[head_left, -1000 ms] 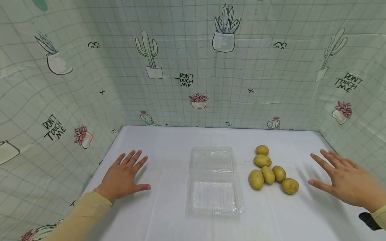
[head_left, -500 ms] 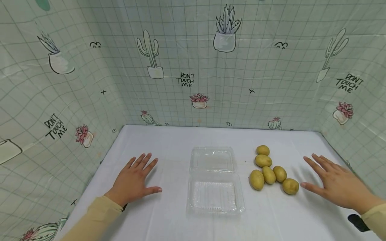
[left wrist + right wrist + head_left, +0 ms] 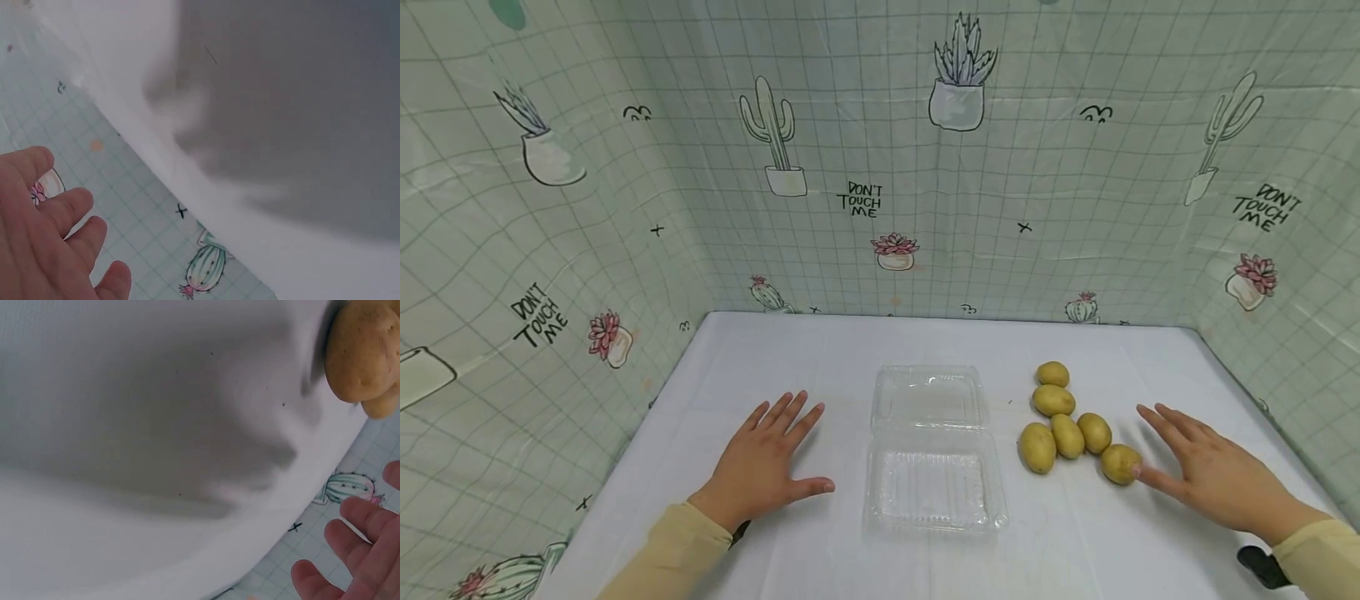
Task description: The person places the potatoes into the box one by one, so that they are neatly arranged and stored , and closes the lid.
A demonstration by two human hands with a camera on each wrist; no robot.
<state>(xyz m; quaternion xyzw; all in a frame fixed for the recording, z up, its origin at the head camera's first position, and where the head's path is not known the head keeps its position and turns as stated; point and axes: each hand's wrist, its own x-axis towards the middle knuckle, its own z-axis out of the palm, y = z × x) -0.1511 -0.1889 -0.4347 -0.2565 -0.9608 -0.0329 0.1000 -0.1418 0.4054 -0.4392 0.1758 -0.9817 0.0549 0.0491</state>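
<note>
A clear plastic clamshell box (image 3: 936,492) lies opened flat in the middle of the white table, its lid (image 3: 928,396) on the far side. To its right sits a loose cluster of several yellow potatoes (image 3: 1067,436). My left hand (image 3: 760,467), fingers spread, hovers left of the box and holds nothing; its shadow falls on the cloth in the left wrist view. Spread and holding nothing, my right hand (image 3: 1217,475) is at the right of the potatoes. Its thumb tip overlaps the nearest potato (image 3: 1120,464) in the head view. A potato (image 3: 362,353) also shows in the right wrist view.
A patterned cloth wall (image 3: 850,150) with printed cacti stands behind the white table (image 3: 805,342) and along both sides. A black wrist strap piece (image 3: 1262,567) shows under my right sleeve.
Both hands have moved inward and slightly nearer the body, the left toward the box and the right toward the potatoes. The box and potatoes have stayed in place.
</note>
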